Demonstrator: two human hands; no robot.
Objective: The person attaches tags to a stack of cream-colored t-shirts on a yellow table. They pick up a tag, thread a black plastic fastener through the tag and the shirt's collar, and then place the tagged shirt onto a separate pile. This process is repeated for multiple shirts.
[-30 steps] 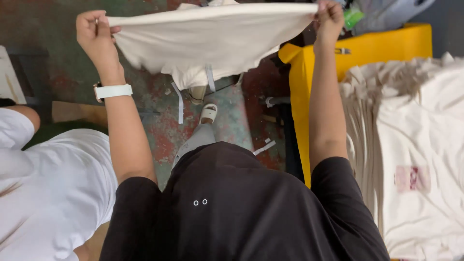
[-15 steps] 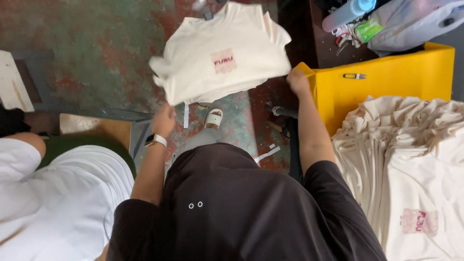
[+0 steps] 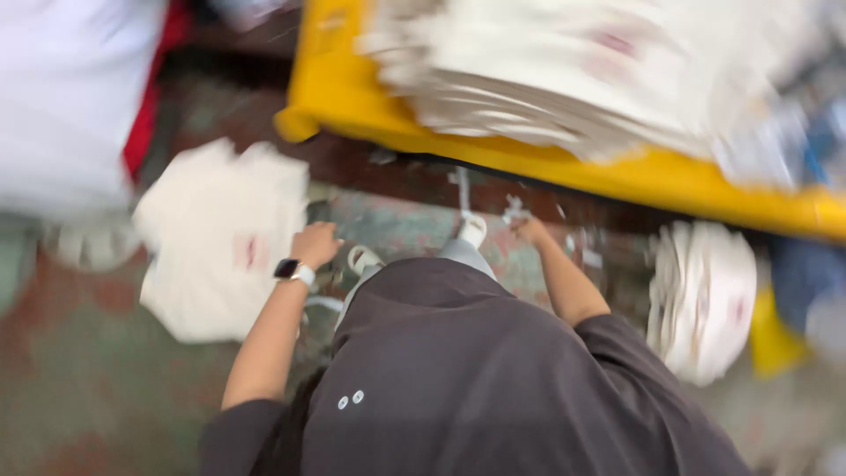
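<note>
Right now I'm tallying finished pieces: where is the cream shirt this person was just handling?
In the head view it lies at the left, beside the left hand, below the yellow bin.

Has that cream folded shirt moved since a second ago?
Yes. The cream folded shirt was held up spread between both hands; now it is low at the left hand, near the floor, away from the yellow bin.
</note>
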